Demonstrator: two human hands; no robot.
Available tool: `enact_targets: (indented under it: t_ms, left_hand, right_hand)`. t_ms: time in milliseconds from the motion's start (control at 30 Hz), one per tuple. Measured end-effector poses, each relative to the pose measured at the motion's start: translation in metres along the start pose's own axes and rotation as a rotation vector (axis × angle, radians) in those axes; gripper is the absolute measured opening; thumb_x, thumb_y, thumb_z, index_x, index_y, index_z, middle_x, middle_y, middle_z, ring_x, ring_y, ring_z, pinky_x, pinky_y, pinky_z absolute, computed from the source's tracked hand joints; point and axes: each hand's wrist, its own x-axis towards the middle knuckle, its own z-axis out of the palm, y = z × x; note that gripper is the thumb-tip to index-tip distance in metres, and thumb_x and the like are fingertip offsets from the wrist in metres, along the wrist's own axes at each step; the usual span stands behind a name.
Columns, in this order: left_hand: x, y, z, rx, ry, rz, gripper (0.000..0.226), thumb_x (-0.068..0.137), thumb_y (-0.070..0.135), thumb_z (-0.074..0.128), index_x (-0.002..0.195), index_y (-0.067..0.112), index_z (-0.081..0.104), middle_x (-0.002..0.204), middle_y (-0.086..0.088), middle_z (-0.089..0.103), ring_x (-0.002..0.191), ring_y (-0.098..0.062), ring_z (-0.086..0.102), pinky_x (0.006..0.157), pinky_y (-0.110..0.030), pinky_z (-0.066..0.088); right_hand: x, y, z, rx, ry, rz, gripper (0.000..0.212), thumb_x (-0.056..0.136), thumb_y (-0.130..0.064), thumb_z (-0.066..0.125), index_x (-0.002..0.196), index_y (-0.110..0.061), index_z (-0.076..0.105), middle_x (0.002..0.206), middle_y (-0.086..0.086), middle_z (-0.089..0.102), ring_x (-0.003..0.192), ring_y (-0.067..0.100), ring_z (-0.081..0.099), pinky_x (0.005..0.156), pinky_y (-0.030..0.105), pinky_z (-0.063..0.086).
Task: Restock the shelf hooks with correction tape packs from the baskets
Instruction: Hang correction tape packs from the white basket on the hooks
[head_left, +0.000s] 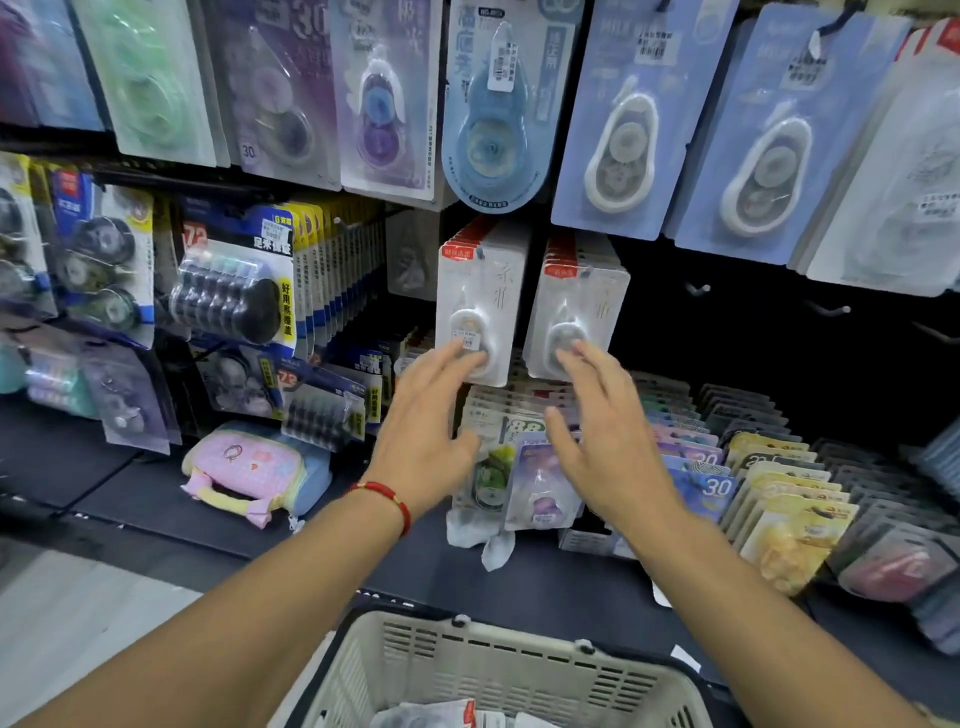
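Shelf wall: two white pack stacks (480, 301) hang upright, faces outward; both hands (431, 421) open, fingertips touching

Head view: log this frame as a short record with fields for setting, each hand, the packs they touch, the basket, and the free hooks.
setting: shop shelf wall hung with correction tape packs
left hand: open, fingertips on the left white stack
right hand: open, fingertips on the right white stack
stacks: side by side, hanging on hooks, red tops
basket: below the arms, a few packs at its bottom
free hooks: bare, to the right of the stacks
other: pink pouch on the shelf at left
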Motion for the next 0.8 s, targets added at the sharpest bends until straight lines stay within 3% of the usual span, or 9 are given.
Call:
enact_targets:
  t_ms: [67,200,400,467,567,633,700,800]
  left_hand:
    - [0.007,-0.003,0.008,-0.007,-0.014,-0.016,0.08,0.089,-0.002,0.064,0.158,0.029,0.039,0.172,0.011,0.014,0.158,-0.007,0.008,0.125,-0.025,0.013]
    - [0.01,-0.01,0.024,0.003,-0.086,-0.008,0.087,0.092,-0.001,0.063,0.164,0.031,0.027,0.173,0.019,-0.007,0.159,-0.005,0.002,0.112,-0.013,0.016]
    - [0.009,-0.021,0.026,0.043,-0.092,0.055,0.088,0.091,-0.001,0.062,0.163,0.033,0.026,0.172,0.02,-0.006,0.158,-0.008,0.009,0.106,-0.016,0.027]
    - [0.006,-0.026,0.023,0.06,-0.108,0.079,0.088,0.09,-0.002,0.062,0.163,0.034,0.026,0.173,0.017,-0.003,0.157,-0.009,0.011,0.105,-0.016,0.029]
    - [-0.005,-0.033,0.018,0.123,-0.134,0.093,0.082,0.09,0.0,0.062,0.161,0.028,0.032,0.172,0.007,0.012,0.157,-0.015,0.017,0.118,-0.022,0.025]
    - [-0.016,-0.038,0.013,0.177,-0.186,0.09,0.071,0.09,0.002,0.061,0.156,0.023,0.041,0.164,0.001,0.032,0.152,-0.021,0.03,0.123,-0.032,0.029]
    - [-0.029,-0.045,0.008,0.254,-0.327,0.075,0.06,0.091,0.004,0.059,0.148,0.021,0.05,0.151,-0.002,0.048,0.141,-0.024,0.044,0.116,-0.039,0.039]
    - [-0.06,-0.059,0.004,0.453,-0.759,0.041,0.052,0.095,0.011,0.059,0.146,0.022,0.052,0.145,-0.006,0.052,0.136,-0.027,0.049,0.111,-0.042,0.042]
  right_hand:
    - [0.009,0.003,0.007,-0.12,-0.076,-0.082,0.06,0.102,-0.025,0.061,0.158,-0.014,0.041,0.173,0.006,0.019,0.161,0.024,0.013,0.13,0.04,0.018]
    - [0.036,0.011,0.013,-0.229,-0.174,-0.035,0.059,0.104,-0.03,0.058,0.158,-0.014,0.039,0.176,0.002,0.003,0.162,0.026,0.006,0.127,0.046,0.023]
    - [0.05,0.019,0.01,-0.314,-0.164,-0.054,0.054,0.095,-0.019,0.063,0.146,-0.011,0.05,0.175,0.003,0.012,0.154,0.031,0.025,0.11,0.047,0.045]
    - [0.048,0.019,0.007,-0.311,-0.177,-0.054,0.053,0.095,-0.017,0.063,0.147,-0.012,0.05,0.175,0.002,0.01,0.155,0.03,0.023,0.11,0.047,0.045]
    - [0.032,0.021,0.007,-0.217,-0.168,-0.029,0.053,0.097,-0.013,0.061,0.149,-0.013,0.049,0.176,0.003,0.007,0.157,0.027,0.021,0.117,0.044,0.037]
    - [0.01,0.024,0.007,-0.129,-0.144,0.014,0.049,0.098,-0.012,0.058,0.147,-0.013,0.051,0.173,0.003,0.017,0.154,0.025,0.026,0.116,0.04,0.036]
    - [-0.02,0.029,0.011,-0.029,-0.173,0.07,0.04,0.098,-0.011,0.057,0.138,-0.013,0.059,0.16,0.006,0.041,0.143,0.026,0.042,0.109,0.038,0.04]
    - [-0.079,0.034,0.024,0.045,-0.379,0.165,0.027,0.098,-0.011,0.056,0.122,-0.013,0.068,0.119,0.009,0.07,0.111,0.032,0.065,0.09,0.04,0.05]
